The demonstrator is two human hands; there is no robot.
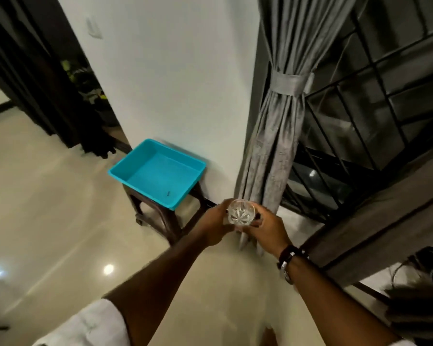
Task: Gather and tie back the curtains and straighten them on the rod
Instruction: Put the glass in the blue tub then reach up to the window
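Observation:
A grey curtain (275,136) hangs gathered beside the window, bound at mid height by a matching grey tie-back band (289,83). Its lower folds fall to the floor near my hands. Both hands meet in front of the curtain's bottom and hold a clear cut-glass tumbler (241,212), seen from above. My left hand (216,224) wraps the glass from the left. My right hand (269,229), with a dark bracelet and watch at the wrist, grips it from the right. The curtain rod is out of view.
A turquoise plastic tray (158,171) rests on a dark wooden stool (160,216) against the white wall, left of the curtain. A window with dark metal grille (360,116) lies to the right. A dark doorway with a black curtain (35,78) is at far left. The floor is glossy beige tile.

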